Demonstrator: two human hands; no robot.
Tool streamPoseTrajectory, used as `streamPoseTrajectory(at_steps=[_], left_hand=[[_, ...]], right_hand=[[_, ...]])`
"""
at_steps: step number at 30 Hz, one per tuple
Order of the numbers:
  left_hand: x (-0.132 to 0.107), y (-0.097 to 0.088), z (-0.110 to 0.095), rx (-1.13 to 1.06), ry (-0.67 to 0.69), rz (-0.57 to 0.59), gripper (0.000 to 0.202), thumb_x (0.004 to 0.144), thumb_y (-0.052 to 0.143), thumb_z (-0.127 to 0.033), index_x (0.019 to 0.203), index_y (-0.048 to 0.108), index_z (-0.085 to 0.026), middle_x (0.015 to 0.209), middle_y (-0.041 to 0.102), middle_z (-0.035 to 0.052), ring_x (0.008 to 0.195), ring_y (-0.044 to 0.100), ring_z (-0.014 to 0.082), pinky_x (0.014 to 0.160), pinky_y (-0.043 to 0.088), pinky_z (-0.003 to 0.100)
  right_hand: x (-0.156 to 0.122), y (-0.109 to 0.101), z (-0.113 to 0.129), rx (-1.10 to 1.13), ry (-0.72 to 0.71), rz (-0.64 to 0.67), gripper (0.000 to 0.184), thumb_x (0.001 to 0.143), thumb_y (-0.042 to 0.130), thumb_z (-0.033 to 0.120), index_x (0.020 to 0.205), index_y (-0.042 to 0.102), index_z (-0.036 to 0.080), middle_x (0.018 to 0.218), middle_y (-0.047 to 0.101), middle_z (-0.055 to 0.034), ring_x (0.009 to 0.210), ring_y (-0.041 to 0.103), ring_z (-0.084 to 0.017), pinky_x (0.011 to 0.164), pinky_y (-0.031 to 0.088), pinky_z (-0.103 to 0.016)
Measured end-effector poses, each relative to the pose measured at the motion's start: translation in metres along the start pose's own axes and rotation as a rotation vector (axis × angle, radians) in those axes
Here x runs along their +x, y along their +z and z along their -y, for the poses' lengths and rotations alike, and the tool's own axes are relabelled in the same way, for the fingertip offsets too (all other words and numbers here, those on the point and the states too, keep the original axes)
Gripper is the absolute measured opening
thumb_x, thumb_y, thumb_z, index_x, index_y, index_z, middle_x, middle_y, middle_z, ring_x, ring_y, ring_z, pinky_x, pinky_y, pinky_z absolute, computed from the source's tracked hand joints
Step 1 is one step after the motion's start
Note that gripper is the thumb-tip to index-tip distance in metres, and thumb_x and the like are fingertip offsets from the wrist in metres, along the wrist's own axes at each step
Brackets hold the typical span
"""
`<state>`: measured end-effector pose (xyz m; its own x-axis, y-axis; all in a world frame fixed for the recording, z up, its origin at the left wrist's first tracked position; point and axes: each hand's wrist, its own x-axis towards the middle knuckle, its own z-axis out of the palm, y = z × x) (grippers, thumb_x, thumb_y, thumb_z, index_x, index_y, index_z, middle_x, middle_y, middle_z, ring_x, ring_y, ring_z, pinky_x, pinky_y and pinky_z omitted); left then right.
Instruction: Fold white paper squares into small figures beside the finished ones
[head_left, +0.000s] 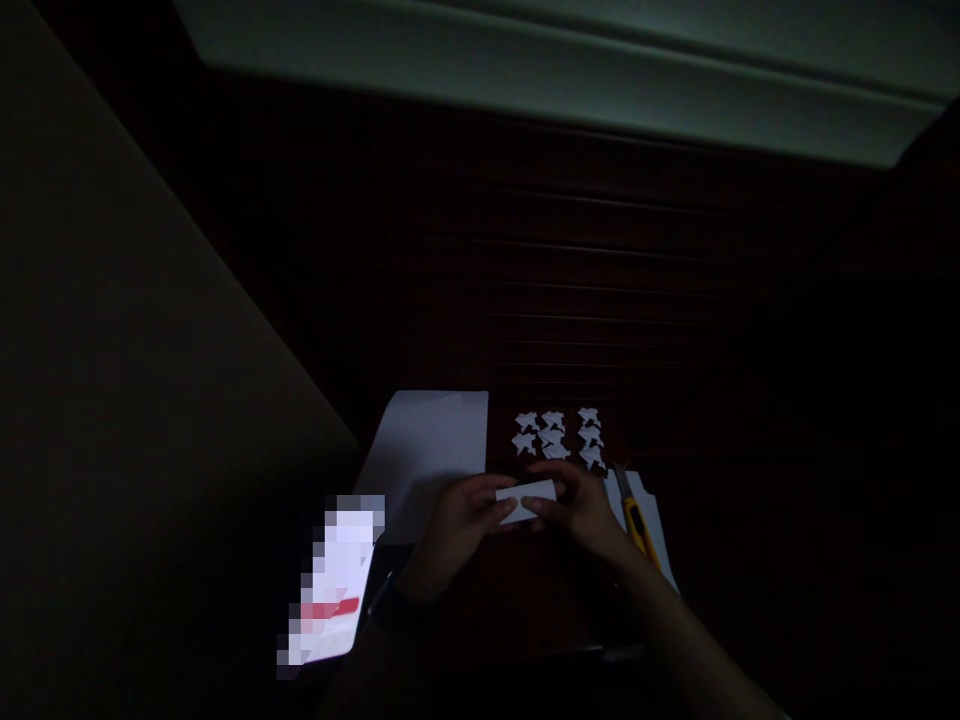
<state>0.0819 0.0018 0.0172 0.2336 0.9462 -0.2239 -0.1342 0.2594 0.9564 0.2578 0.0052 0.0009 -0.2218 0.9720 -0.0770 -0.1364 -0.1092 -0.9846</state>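
Between my two hands is a small white piece of paper [525,493], a flat oblong that looks folded. My left hand [463,520] pinches its left part, thumb on the near face. On the other side my right hand [576,505] grips it the same way, and the two thumb tips almost meet in the middle. The fingers behind the paper are mostly hidden. Just beyond my hands lie several small folded white paper figures [553,438], set out in rough columns on the dark tabletop [517,600].
A stack of white sheets [435,430] lies at the left. To the right, a yellow utility knife [637,525] rests on more white paper [660,530]. A lit phone screen [337,580], partly pixelated, is at the lower left. A dark slatted panel [525,260] rises behind the table.
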Motion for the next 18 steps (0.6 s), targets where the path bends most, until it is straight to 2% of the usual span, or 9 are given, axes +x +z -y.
streamPoseTrajectory(at_steps=[3,7,13,18], left_hand=[[0.001,0.000,0.002,-0.011,-0.004,-0.031,0.029,0.067,0.067,-0.032,0.088,0.065,-0.013,0.083,0.068,0.0079,0.080,0.064,0.0232,0.067,0.055,0.036],[0.003,0.000,0.009,0.044,0.015,-0.055,0.026,0.070,0.063,-0.037,0.078,0.066,-0.012,0.080,0.068,0.0077,0.074,0.065,0.0224,0.065,0.055,0.035],[0.006,-0.001,0.016,0.160,0.079,-0.078,0.024,0.070,0.062,-0.037,0.071,0.066,-0.013,0.070,0.067,0.0048,0.068,0.063,0.0195,0.059,0.054,0.030],[0.007,0.003,0.014,0.151,0.020,-0.116,0.022,0.066,0.066,-0.035,0.065,0.065,-0.013,0.060,0.063,0.0017,0.059,0.061,0.0165,0.051,0.052,0.026]], right_hand=[[0.002,-0.001,-0.005,-0.060,0.013,-0.009,0.038,0.065,0.070,0.032,0.097,0.059,0.017,0.072,0.064,-0.0013,0.053,0.059,-0.013,0.050,0.050,-0.026],[0.004,-0.003,-0.005,-0.158,0.019,-0.048,0.027,0.068,0.065,0.039,0.078,0.065,0.014,0.064,0.063,-0.0017,0.053,0.058,-0.014,0.049,0.048,-0.025],[0.003,-0.007,-0.003,-0.300,-0.020,-0.103,0.030,0.068,0.064,0.043,0.064,0.066,0.013,0.060,0.064,-0.0035,0.054,0.056,-0.014,0.049,0.042,-0.023],[0.003,-0.009,-0.008,-0.285,0.023,-0.131,0.033,0.064,0.066,0.045,0.061,0.065,0.012,0.056,0.062,-0.0028,0.049,0.053,-0.013,0.044,0.038,-0.023]])
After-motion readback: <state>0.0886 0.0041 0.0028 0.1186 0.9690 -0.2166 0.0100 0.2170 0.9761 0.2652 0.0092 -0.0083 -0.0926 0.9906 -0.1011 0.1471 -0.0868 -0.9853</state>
